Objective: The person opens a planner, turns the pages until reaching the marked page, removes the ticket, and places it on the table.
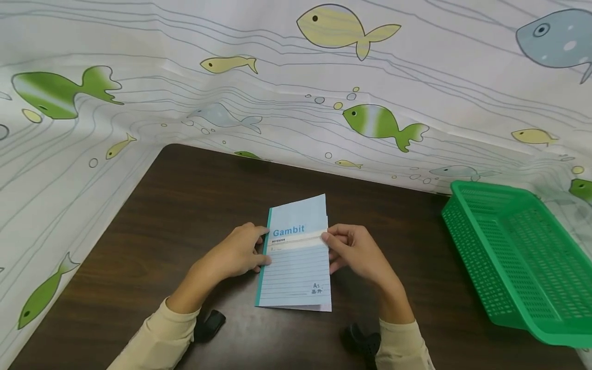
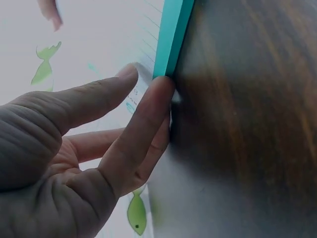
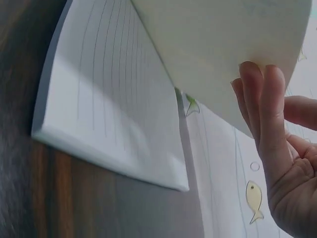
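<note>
A pale blue A5 notebook [image 1: 296, 277] printed "Gambit" lies on the dark table, its front cover partly raised. My left hand [image 1: 236, 252] holds it at the teal spine [image 2: 171, 39], thumb on the cover side and fingers along the spine edge. With thumb in front and fingers behind, my right hand [image 1: 358, 252] pinches the cover's right edge. In the right wrist view, the cream inside of the cover [image 3: 218, 49] stands lifted off the lined white pages [image 3: 114, 94], which lie below it.
A green plastic basket [image 1: 476, 257] stands at the table's right side. White cloth with printed fish [image 1: 370, 121] rises behind and left of the brown wooden table [image 1: 185, 200]. Black wrist mounts [image 1: 210, 326] show beside both sleeves.
</note>
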